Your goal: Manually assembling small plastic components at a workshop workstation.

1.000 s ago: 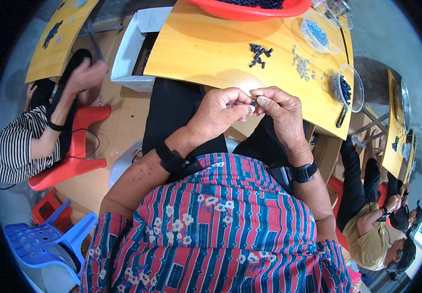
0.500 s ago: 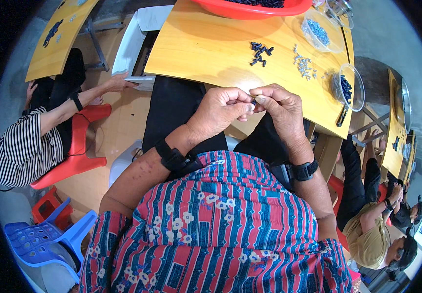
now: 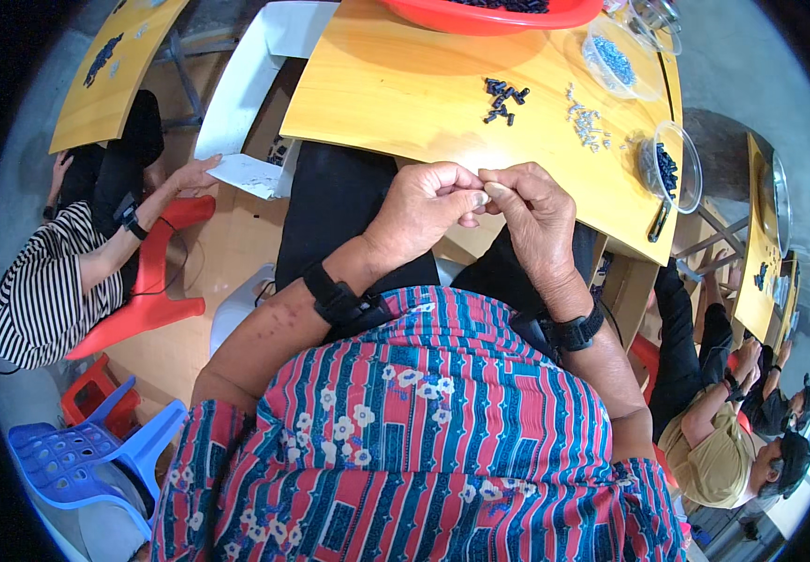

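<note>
My left hand (image 3: 424,211) and my right hand (image 3: 538,220) meet fingertip to fingertip just off the table's near edge. Both are closed in a pinch, and whatever lies between them is hidden by the fingers. Beyond them on the yellow table (image 3: 386,103) lies a loose pile of small dark cylindrical pieces (image 3: 501,100). To its right are scattered small clear pieces (image 3: 588,126). A clear tub (image 3: 690,187) with more dark pieces stands at the right edge, beside a black pen-like tool (image 3: 658,222).
A red basin (image 3: 489,21) of dark pieces sits at the far edge, with a clear tub of bluish pieces (image 3: 611,61) to its right. At left, a co-worker's hand (image 3: 194,175) is at a white box (image 3: 246,175). A blue chair (image 3: 77,450) and red stools stand behind.
The white box has shifted left and nearer, along with the co-worker's hand. A dark bit that showed between my fingertips is now hidden. My hands have barely moved.
</note>
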